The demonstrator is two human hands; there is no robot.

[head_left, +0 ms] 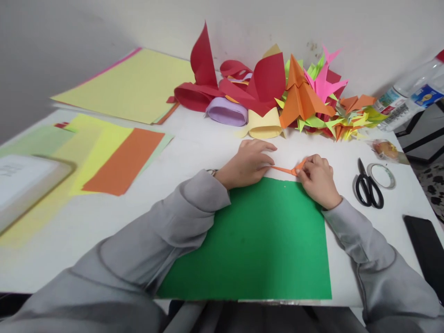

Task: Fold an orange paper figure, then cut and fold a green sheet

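Observation:
A small folded piece of orange paper point(287, 170) spans the gap between my two hands, above the far edge of a green paper sheet point(270, 240). My left hand point(248, 164) pinches its left end between thumb and fingers. The right end is gripped by my right hand point(317, 178), with the fingers curled over it. The paper looks narrow on the left and a bit wider, with folds, on the right. My fingers hide both of its ends.
Black scissors point(369, 187) and a tape roll point(381, 175) lie right, near a dark phone point(426, 249). Folded paper shapes point(300, 95) and plastic bottles point(412, 97) stand behind. Orange paper point(125, 162), yellow sheets point(135, 83) and a white box point(31, 185) are left.

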